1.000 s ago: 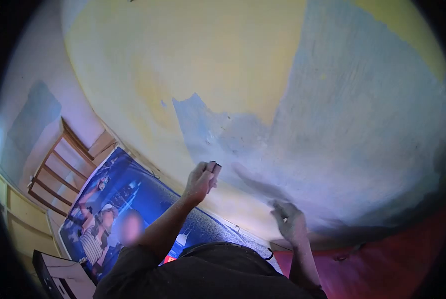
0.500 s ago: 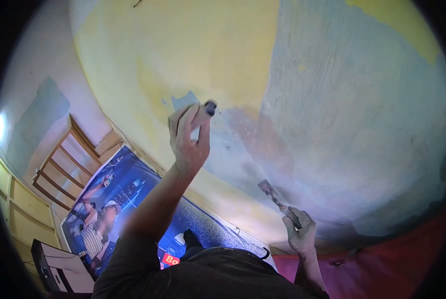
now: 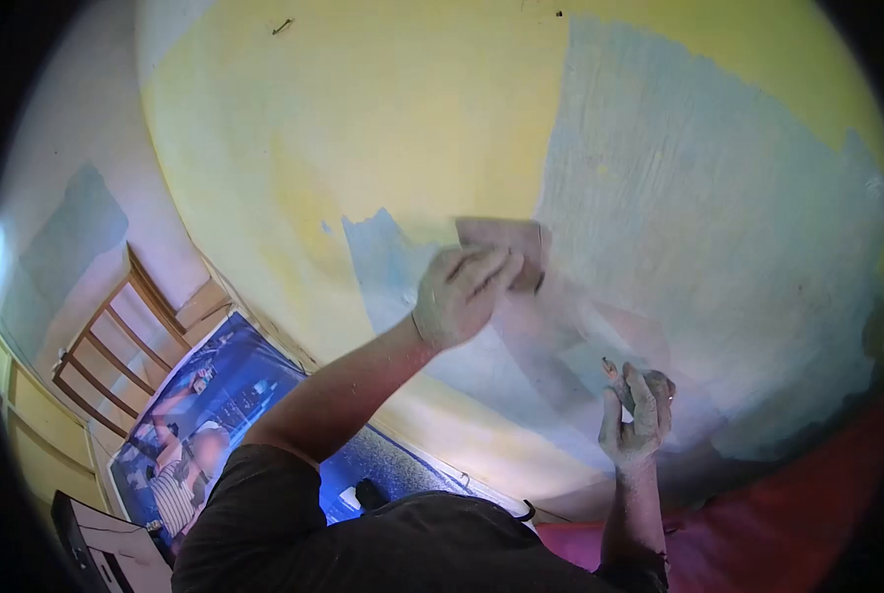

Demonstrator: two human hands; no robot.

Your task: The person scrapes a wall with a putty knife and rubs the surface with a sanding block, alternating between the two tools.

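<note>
The fingers (image 3: 489, 265) of the left hand (image 3: 457, 299) lie close together, bent over the pad (image 3: 506, 232) and gripping it; the thumb is out of sight, so how it bears on the pad cannot be told. The pad lies just beyond these fingertips, on the side away from the wrist, and its long axis seems to run crosswise to them, from upper left down to lower right (motion blur softens its edges). The left hand is plainly the nearer one, since it has the pad; the right hand (image 3: 638, 425) is lower and farther right, apart from it.

There the fingers are curled and the thumb stands a little away from them, with the scraper (image 3: 613, 373) held in the grip. Its neck shows above the thumb and its dark handle passes behind the fingers, while its blade is too blurred to place. Past both hands spreads the wall (image 3: 393, 119), yellow above the pad and grey-blue to its right. Whether the pad touches the wall or is slightly off it, the view does not settle
</note>
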